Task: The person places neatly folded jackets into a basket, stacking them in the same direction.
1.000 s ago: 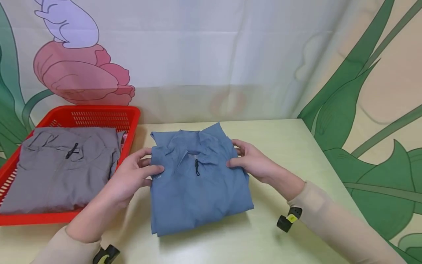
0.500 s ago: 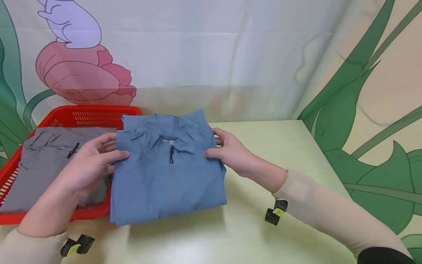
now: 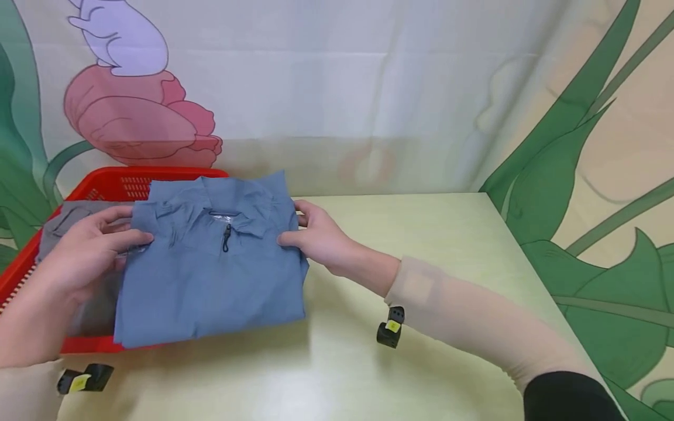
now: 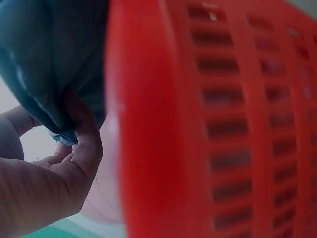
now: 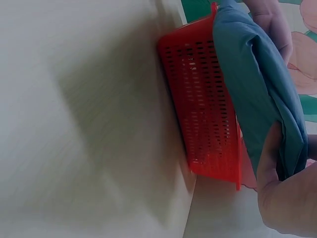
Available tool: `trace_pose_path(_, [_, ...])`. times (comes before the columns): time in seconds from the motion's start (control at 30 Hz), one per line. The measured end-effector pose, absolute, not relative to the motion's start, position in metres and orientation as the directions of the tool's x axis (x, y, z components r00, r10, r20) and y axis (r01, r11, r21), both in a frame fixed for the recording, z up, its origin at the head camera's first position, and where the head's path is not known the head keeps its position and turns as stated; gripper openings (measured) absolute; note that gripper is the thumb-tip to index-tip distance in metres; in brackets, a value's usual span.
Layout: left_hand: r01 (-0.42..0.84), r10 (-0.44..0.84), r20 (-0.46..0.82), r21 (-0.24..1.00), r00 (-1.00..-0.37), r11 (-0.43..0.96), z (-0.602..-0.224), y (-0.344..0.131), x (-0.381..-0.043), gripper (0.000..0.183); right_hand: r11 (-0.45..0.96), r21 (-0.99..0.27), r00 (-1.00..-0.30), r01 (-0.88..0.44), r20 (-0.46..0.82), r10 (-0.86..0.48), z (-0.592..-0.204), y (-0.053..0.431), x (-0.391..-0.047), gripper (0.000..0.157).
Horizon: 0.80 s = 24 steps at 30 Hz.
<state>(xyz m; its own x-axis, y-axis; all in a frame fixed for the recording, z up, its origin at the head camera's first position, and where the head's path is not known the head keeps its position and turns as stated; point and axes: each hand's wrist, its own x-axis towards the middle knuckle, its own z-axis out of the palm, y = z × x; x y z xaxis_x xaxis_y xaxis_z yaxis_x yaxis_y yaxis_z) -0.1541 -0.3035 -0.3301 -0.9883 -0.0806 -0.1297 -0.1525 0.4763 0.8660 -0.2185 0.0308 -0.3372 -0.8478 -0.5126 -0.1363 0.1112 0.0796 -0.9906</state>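
Observation:
A folded blue jacket with a collar and a black zip pull is held up between both hands, partly over a red basket. My left hand pinches its left edge, thumb on top and fingers beneath. On the opposite edge, my right hand grips the cloth in the same way. Seen from the right wrist, the blue jacket hangs beside and above the basket wall. Under the jacket and left hand, a folded grey garment lies in the basket, mostly hidden.
The basket stands at the left on a pale table. Behind the table hangs a light curtain printed with a cartoon animal and plants. More printed leaves cover the right side.
Both hands have carried the blue jacket leftward and slightly up, from over the table to partly over the basket. It now covers much of the grey garment.

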Motion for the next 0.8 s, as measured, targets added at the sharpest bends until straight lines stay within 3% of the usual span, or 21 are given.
trace_pose_path(0.2, [-0.182, -0.165, -0.102, 0.775, -0.981, 0.605, -0.343, -0.334, -0.154, 0.069, 0.08, -0.99, -0.838, 0.115, -0.14, -0.527, -0.346, 0.003, -0.221, 0.061])
trace_pose_path(0.37, [-0.206, -0.202, -0.102, 0.766, -0.974, 0.609, -0.35, -0.354, -0.155, 0.068, 0.071, -0.987, -0.838, 0.141, -0.157, -0.522, -0.355, -0.016, -0.221, 0.058])
trace_pose_path(0.5, [-0.238, -0.259, -0.092, 0.752, -0.962, 0.615, -0.352, -0.364, -0.156, 0.065, 0.06, -0.986, -0.827, 0.158, -0.165, -0.537, -0.361, -0.024, -0.222, 0.064])
trace_pose_path(0.8, [-0.326, -0.403, -0.047, 0.677, -0.914, 0.659, -0.362, -0.39, -0.162, 0.061, 0.034, -0.971, -0.699, 0.238, -0.195, -0.688, -0.371, -0.024, -0.218, 0.074])
